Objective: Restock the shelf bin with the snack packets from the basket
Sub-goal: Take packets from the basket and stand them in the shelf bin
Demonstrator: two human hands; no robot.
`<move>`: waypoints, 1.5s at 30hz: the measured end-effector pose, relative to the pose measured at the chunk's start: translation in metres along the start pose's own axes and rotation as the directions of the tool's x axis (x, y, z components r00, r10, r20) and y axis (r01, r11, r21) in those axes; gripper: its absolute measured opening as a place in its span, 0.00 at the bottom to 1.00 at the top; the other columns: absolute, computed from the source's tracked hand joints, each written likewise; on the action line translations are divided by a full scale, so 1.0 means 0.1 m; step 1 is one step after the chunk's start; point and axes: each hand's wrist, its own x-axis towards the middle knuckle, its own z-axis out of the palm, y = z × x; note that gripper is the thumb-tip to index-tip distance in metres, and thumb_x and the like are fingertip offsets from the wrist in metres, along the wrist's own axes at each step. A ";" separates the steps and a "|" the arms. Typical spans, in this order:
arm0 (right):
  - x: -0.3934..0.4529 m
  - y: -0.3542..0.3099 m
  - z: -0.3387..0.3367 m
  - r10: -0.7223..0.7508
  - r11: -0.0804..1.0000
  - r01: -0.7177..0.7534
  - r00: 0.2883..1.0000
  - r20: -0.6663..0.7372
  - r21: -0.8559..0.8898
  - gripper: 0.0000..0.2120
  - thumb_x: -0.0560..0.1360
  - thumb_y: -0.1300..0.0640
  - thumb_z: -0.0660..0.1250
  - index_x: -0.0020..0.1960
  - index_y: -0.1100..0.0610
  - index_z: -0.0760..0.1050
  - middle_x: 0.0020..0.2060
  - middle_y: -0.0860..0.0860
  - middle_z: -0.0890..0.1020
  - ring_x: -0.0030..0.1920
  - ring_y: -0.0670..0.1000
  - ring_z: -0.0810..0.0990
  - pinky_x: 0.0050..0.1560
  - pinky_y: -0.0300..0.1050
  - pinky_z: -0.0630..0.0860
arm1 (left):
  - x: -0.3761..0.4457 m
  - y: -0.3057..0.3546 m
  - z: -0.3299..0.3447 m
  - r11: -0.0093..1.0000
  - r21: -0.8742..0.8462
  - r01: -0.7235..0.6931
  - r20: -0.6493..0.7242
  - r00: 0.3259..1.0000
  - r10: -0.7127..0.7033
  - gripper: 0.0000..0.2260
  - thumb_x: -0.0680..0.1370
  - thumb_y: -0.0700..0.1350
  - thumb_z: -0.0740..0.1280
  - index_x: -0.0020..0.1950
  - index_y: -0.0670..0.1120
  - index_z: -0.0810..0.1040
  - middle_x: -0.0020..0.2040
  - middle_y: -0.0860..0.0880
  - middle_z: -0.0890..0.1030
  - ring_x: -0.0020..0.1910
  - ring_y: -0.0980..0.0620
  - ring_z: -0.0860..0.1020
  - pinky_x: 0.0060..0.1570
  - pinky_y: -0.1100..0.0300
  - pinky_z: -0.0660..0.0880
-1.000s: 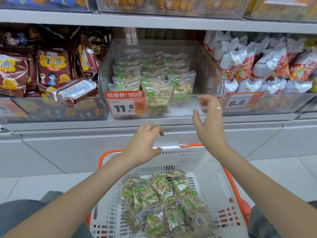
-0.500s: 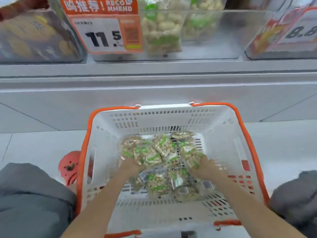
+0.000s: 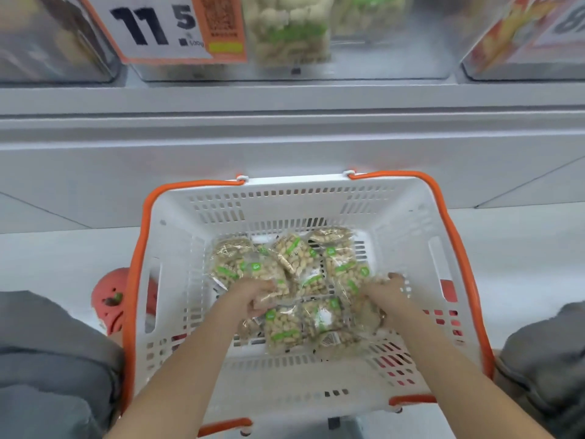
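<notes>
A white basket (image 3: 408, 226) with orange handles stands on the floor below me. Several clear snack packets (image 3: 297, 255) of pale nuts with green labels lie in it. My left hand (image 3: 256, 296) is down among them and grips one packet (image 3: 253, 270) at the left of the heap. My right hand (image 3: 384, 293) curls round another packet (image 3: 351, 277) at the right side. The clear shelf bin (image 3: 389, 55) sits at the top of the view, with a few of the same packets behind its front wall.
An orange price tag (image 3: 177, 26) reading 11.5 hangs on the bin's front. Neighbouring clear bins (image 3: 53, 49) flank it left and right. A grey shelf ledge (image 3: 285, 99) runs above the basket. My knees in grey cloth (image 3: 50, 359) sit on either side.
Both hands dropped from the shelf bin into the basket and have closed on packets. The view tilted down, so the bin now shows only at the top edge.
</notes>
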 end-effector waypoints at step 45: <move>-2.17 -1.49 -0.47 -0.790 0.586 0.420 0.487 0.372 0.693 0.38 0.50 0.43 0.83 0.56 0.51 0.75 0.47 0.47 0.81 0.44 0.43 0.77 0.47 0.38 0.69 | -2.93 1.19 0.14 0.607 -0.394 -0.691 0.460 0.423 0.781 0.34 0.67 0.54 0.75 0.70 0.46 0.69 0.64 0.44 0.78 0.60 0.44 0.78 0.57 0.53 0.77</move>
